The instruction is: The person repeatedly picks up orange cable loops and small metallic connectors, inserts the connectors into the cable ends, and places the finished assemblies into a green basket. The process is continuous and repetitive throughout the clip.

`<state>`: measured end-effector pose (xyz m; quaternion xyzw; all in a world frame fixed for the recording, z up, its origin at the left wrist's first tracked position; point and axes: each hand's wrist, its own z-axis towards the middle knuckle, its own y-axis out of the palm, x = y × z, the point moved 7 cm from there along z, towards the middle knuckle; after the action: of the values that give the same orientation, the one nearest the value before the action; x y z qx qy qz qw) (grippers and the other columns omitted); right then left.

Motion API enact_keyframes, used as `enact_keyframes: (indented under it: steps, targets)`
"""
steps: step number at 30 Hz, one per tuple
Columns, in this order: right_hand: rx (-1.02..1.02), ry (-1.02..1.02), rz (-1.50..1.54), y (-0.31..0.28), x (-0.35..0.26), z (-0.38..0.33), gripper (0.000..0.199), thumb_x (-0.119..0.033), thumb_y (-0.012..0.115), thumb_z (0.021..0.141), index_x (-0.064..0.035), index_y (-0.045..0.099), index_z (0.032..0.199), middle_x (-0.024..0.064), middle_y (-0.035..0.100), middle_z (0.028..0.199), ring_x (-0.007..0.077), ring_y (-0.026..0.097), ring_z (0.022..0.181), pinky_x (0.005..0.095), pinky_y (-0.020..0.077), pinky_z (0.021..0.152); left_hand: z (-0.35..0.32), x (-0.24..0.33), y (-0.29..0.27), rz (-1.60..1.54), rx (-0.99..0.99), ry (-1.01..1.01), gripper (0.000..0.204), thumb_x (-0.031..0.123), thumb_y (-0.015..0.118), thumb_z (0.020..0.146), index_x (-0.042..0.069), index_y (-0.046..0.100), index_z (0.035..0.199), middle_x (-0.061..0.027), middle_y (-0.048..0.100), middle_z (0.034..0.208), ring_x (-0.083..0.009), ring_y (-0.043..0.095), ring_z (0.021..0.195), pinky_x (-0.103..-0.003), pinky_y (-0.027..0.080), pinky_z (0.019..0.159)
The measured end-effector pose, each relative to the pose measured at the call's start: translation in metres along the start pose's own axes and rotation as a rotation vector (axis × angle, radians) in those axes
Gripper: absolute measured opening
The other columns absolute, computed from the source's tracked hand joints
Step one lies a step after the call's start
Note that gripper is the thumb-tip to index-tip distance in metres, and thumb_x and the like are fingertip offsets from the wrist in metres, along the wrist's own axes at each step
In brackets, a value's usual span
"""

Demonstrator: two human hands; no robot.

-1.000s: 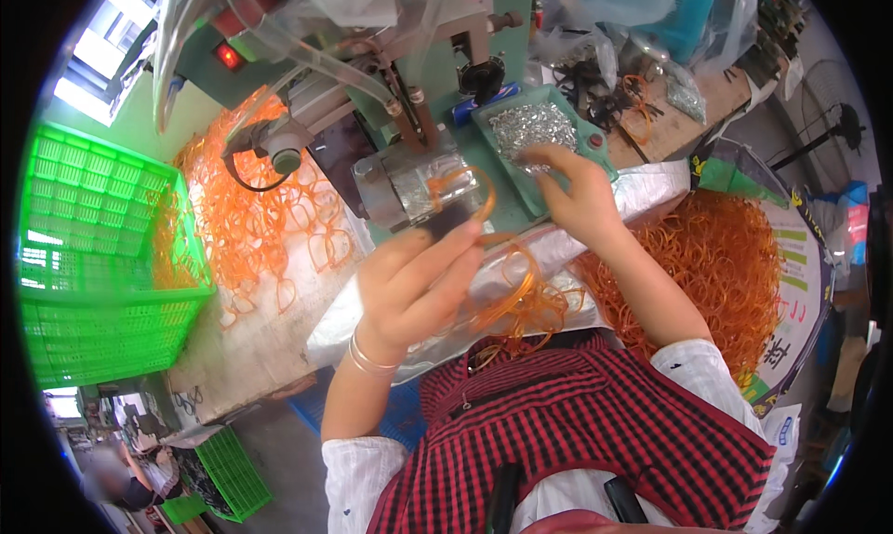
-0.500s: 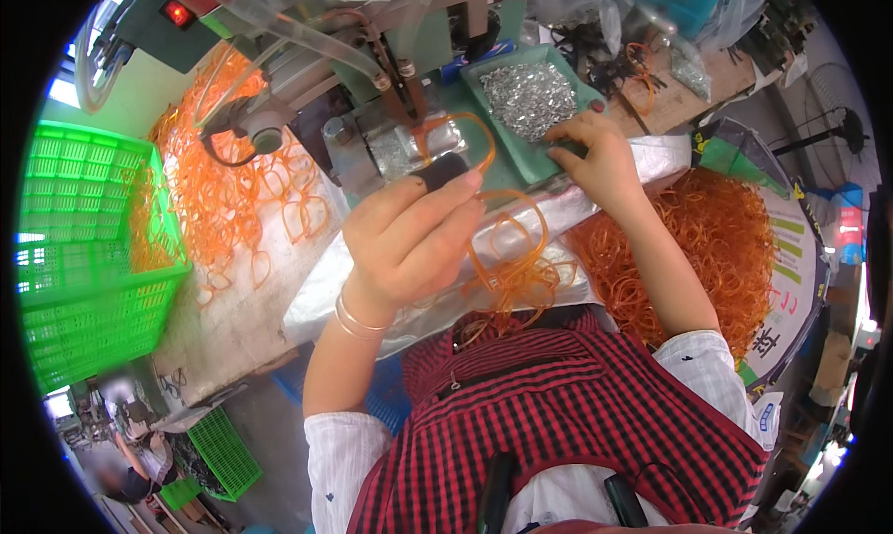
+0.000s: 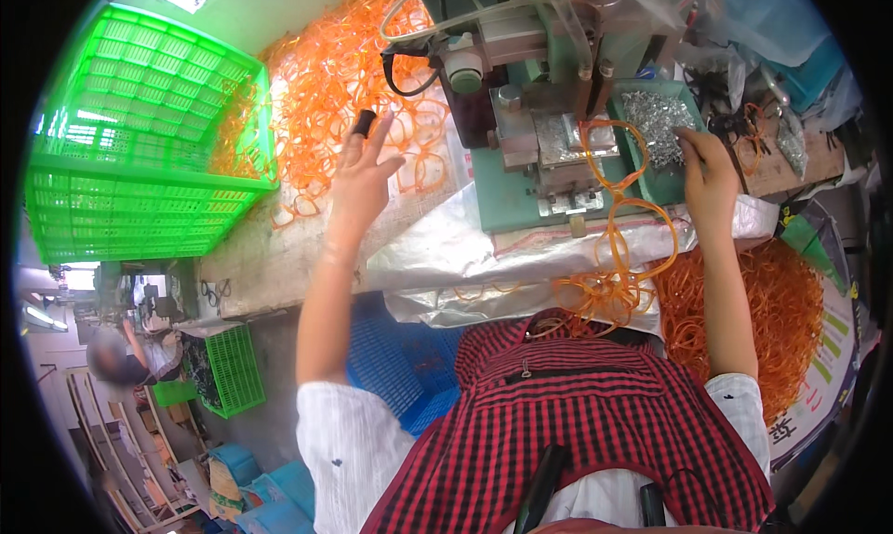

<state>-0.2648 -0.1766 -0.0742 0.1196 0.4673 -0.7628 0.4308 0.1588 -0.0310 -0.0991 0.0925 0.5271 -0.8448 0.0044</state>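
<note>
My left hand [image 3: 361,182] hovers over a spread of orange plastic loops [image 3: 316,97], fingers apart and holding nothing; one finger wears a black finger cover [image 3: 364,122]. At a green tray [image 3: 672,182] of small silvery metal pieces [image 3: 654,125], my right hand [image 3: 711,169] has its fingers bent together over the tray's right side. What those fingertips hold, if anything, cannot be made out. Between the hands stands a bench press [image 3: 588,50]. One orange loop [image 3: 644,162] sits at its working point, joined to more loops hanging down to a bunch [image 3: 605,297] at my apron.
A bright green basket [image 3: 149,204] stands left of the loops. A large sack [image 3: 744,329] of orange loops is at my right, a blue crate [image 3: 400,357] below the bench. Silvery sheeting [image 3: 437,255] covers the bench edge. Another person [image 3: 126,353] is at the far left.
My left hand has let go of the loop at the press and moved left over the loose loops, its fingers spreading. My right hand stays at the metal pieces. The view has shifted left.
</note>
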Motion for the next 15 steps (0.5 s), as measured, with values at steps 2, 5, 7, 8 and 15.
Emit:
enact_keyframes:
  steps: [2, 5, 7, 8, 15]
  targets:
    - [0.004, 0.043, 0.054, 0.013, 0.001, -0.001, 0.016, -0.004, 0.063, 0.09, -0.0034, 0.072, 0.103, 0.0116, 0.069, 0.096, 0.0255, 0.066, 0.09, 0.0311, 0.0502, 0.08, -0.007, -0.019, 0.031, -0.176, -0.161, -0.014, 0.016, 0.007, 0.066, 0.082, 0.013, 0.074, 0.094, -0.0073, 0.052, 0.146, -0.0368, 0.052, 0.129, -0.043, 0.044, 0.105]
    - [0.032, 0.136, 0.147, 0.013, 0.003, -0.007, 0.014, -0.005, 0.066, 0.089, -0.0025, 0.072, 0.102, 0.0097, 0.07, 0.095, 0.0217, 0.066, 0.088, 0.03, 0.0502, 0.081, -0.002, -0.03, 0.003, -0.366, 0.326, -0.204, 0.012, 0.011, 0.062, 0.092, 0.007, 0.069, 0.1, -0.013, 0.053, 0.145, -0.0339, 0.053, 0.128, -0.041, 0.044, 0.104]
    - [0.006, 0.209, 0.175, 0.009, 0.012, -0.011, 0.014, -0.005, 0.067, 0.089, -0.0021, 0.072, 0.102, 0.0087, 0.071, 0.095, 0.0193, 0.066, 0.087, 0.0293, 0.0502, 0.08, 0.014, -0.034, -0.013, -0.626, 0.439, -0.383, 0.014, 0.014, 0.053, 0.101, 0.004, 0.062, 0.105, -0.0137, 0.066, 0.111, -0.0193, 0.061, 0.09, -0.031, 0.05, 0.076]
    - [-0.004, 0.218, 0.205, 0.008, 0.015, -0.01, 0.014, -0.006, 0.067, 0.089, -0.0018, 0.072, 0.102, 0.0069, 0.071, 0.093, 0.0143, 0.064, 0.083, 0.0275, 0.0497, 0.078, 0.016, -0.038, -0.009, -0.896, 0.415, -0.551, 0.014, 0.014, 0.052, 0.102, 0.004, 0.061, 0.106, -0.0112, 0.066, 0.1, -0.0156, 0.059, 0.079, -0.028, 0.049, 0.068]
    - [-0.102, 0.358, 0.206, 0.02, 0.038, -0.007, 0.016, -0.01, 0.07, 0.087, -0.0023, 0.072, 0.101, 0.0028, 0.07, 0.09, 0.0092, 0.062, 0.079, 0.0237, 0.0479, 0.076, 0.0, -0.005, 0.071, -0.871, -0.254, -0.715, 0.013, 0.015, 0.072, 0.081, 0.005, 0.073, 0.089, -0.0017, 0.06, 0.067, -0.0086, 0.054, 0.058, -0.027, 0.043, 0.053]
